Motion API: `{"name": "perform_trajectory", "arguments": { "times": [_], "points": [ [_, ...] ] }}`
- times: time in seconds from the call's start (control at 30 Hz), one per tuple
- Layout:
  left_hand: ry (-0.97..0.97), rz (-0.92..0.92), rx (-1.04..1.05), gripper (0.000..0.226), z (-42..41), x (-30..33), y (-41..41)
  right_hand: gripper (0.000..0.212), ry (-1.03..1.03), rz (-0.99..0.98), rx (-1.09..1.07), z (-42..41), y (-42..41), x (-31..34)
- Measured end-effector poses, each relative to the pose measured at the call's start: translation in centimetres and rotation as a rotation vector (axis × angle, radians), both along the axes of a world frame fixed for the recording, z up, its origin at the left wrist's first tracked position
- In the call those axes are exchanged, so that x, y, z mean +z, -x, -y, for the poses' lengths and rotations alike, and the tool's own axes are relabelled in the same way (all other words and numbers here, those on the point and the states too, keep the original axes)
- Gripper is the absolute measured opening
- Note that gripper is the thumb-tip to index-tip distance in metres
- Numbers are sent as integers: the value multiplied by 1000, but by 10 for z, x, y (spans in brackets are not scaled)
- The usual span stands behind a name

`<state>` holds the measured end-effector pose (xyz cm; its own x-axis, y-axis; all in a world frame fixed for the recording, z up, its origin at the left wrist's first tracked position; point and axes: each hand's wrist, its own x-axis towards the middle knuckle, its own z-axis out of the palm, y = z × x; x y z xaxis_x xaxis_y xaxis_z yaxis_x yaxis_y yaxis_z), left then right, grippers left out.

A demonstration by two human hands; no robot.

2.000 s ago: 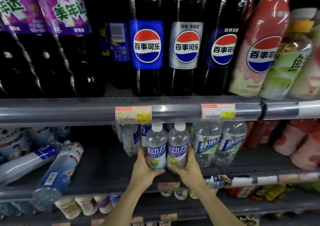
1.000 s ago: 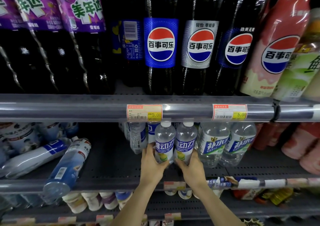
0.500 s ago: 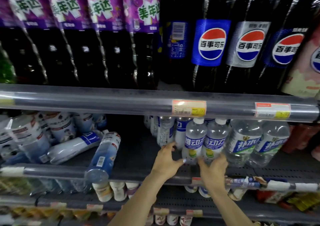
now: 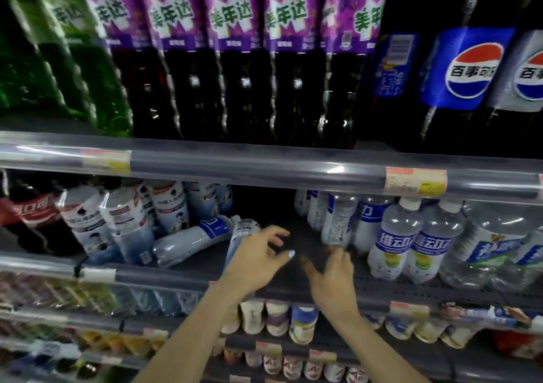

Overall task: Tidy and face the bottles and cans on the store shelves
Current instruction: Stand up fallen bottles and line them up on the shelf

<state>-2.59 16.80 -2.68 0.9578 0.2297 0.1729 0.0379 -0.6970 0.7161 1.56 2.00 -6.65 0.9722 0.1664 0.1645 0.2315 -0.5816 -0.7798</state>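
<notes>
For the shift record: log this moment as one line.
phase: reaching | left hand: open, at fallen bottle | right hand: open, below back-turned bottle | middle shelf: bottles lying down

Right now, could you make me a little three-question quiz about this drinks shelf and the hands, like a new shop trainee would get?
1. True or false: both hands are wrapped around the two white-capped bottles.
2. Multiple choice: the fallen clear bottle with the blue label on the middle shelf lies (A) on its side, (B) upright, (C) upside down.
3. Short answer: what colour are most labels on the big bottles along the top shelf?

Key
1. False: the left hand is open beside another fallen bottle, and the right hand is open below a backward-turned bottle.
2. A.
3. Purple, on the purple-labelled bottles.
</notes>
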Motion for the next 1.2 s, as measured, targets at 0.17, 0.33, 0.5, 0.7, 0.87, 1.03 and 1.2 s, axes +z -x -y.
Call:
{"name": "perform_trajectory", "arguments": {
  "times": [0.17,0.33,0.5,0.7,0.87,1.03,1.2],
  "points": [
    [-45,70,236,33,-66,-2,25,56,21,-68,167,-56,1,11],
    [-238,-8,339,42,-127,-11,39,78,-27,-296,184,-101,-2,14],
    [-422,-212,395,64,-157,-24,35,93,-37,-536,159,-130,-11,12],
    [-480,-376,371,70,-164,-37,12,96,-52,-714,85,-139,-15,1],
    [-661,-522,384,77,-164,-38,-5,45,-234,-743,89,-135,-17,-2],
    [-784,-610,357,74,-158,-36,-20,55,-348,-752,49,-122,-17,-3],
    [-787,-592,312,67,-159,-36,-24,45,-385,-662,70,-108,-17,-3]
  ]
}}
